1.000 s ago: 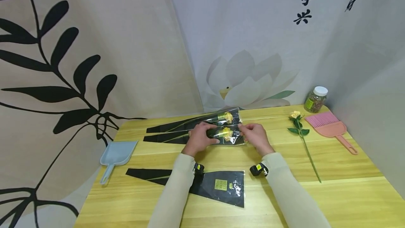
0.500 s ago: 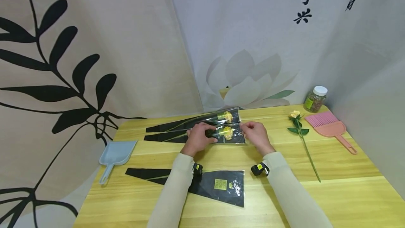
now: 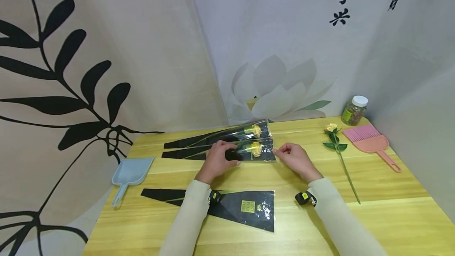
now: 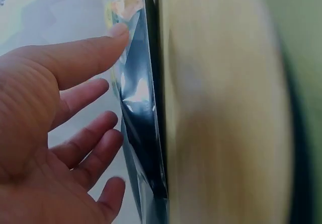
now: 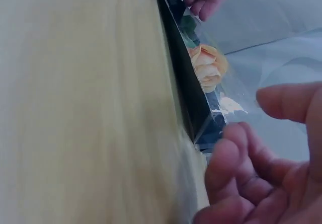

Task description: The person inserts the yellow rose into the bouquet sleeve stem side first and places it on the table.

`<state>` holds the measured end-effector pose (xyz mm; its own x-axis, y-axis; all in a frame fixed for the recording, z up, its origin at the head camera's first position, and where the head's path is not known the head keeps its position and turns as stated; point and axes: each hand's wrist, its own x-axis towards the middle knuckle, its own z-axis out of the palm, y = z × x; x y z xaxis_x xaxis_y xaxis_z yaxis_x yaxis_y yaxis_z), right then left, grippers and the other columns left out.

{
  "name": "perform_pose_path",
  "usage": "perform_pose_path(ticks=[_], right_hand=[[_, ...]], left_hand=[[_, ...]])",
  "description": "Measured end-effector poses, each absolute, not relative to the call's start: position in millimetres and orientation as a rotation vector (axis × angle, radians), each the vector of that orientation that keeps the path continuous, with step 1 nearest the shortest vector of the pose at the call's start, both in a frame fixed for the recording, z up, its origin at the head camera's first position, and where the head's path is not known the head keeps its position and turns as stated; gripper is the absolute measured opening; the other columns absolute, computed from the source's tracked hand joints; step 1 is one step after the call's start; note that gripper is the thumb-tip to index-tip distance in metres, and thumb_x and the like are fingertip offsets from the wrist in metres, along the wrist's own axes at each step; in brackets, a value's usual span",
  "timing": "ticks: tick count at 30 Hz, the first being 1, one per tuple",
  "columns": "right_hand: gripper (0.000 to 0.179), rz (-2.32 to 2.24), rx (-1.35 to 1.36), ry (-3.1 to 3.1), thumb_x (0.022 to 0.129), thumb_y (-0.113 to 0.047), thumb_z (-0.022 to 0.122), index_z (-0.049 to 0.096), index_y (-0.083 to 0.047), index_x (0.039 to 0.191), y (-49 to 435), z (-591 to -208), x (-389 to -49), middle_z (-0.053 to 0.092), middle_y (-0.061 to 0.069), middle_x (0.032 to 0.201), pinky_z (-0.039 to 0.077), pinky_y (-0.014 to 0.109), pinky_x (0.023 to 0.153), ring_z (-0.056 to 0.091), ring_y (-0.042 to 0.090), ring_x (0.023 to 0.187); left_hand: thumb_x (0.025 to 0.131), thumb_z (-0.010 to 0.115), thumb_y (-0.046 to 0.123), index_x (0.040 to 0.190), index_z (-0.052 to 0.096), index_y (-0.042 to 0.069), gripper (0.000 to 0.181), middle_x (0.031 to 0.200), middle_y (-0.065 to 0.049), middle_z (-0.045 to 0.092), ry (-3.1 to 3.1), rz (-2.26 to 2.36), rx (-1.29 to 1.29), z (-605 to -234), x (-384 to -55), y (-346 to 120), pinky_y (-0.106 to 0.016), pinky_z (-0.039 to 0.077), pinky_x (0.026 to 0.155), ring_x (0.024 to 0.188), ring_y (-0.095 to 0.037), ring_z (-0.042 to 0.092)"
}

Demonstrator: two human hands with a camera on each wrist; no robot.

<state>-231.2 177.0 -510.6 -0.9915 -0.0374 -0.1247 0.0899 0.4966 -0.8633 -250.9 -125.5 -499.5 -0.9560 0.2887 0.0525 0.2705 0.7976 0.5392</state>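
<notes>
Two black-backed clear flower sleeves lie side by side at the back of the table, each with a yellow rose inside. My left hand (image 3: 217,162) is over the middle of the nearer sleeve (image 3: 268,154), left of its rose (image 3: 255,149). In the left wrist view its thumb and fingers (image 4: 83,58) are spread, with nothing between them. My right hand (image 3: 296,160) is at the sleeve's wide right end, thumb apart from loosely bent fingers and nothing held. The right wrist view shows the rose head (image 5: 207,68) under the clear film. Behind is the other sleeve (image 3: 232,132).
Nearer me lies a flat black sleeve (image 3: 263,212) with a gold label, partly under my left forearm. A loose yellow rose (image 3: 333,128) lies at the right, beside a pink brush (image 3: 372,145) and a white-lidded jar (image 3: 354,110). A blue dustpan (image 3: 132,172) is at the left.
My left hand has slid left along the nearer sleeve and loosened from it. My right hand has moved right and down, away from the sleeve's wide end. The sleeve stays lying there.
</notes>
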Motion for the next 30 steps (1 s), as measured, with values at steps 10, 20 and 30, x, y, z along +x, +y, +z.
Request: perform_pose_path(ticks=[10, 20, 30], right_hand=[[0.029, -1.402, -0.123, 2.568, 0.102, -0.039, 0.07, 0.069, -0.009, 0.103, 187, -508, -204, 0.069, 0.009, 0.089, 0.047, 0.032, 0.063, 0.059, 0.021, 0.073], [0.02, -1.281, -0.423, 2.583, 0.101, -0.031, 0.073, 0.069, -0.012, 0.102, 174, -499, -187, 0.07, 0.0, 0.093, 0.052, 0.029, 0.073, 0.062, 0.015, 0.083], [0.025, -1.215, -0.635, 2.527, 0.099, -0.03, 0.076, 0.068, -0.01, 0.111, 165, -502, -172, 0.069, -0.002, 0.095, 0.056, 0.025, 0.074, 0.063, 0.012, 0.084]], left_hand=[[0.09, 0.087, 0.029, 0.134, 0.073, 0.014, 0.049, 0.131, -0.011, 0.063, 2.819, 0.96, 0.566, -494, -225, -136, -0.057, 0.051, 0.103, 0.119, -0.034, 0.061], [0.085, 0.091, 0.027, 0.12, 0.077, 0.013, 0.04, 0.107, -0.004, 0.07, 2.678, 0.917, 0.699, -490, -199, -155, -0.038, 0.056, 0.087, 0.096, -0.02, 0.061], [0.081, 0.095, 0.023, 0.11, 0.075, 0.012, 0.037, 0.102, -0.001, 0.071, 2.55, 0.832, 0.76, -486, -188, -148, -0.028, 0.055, 0.08, 0.087, -0.016, 0.06]])
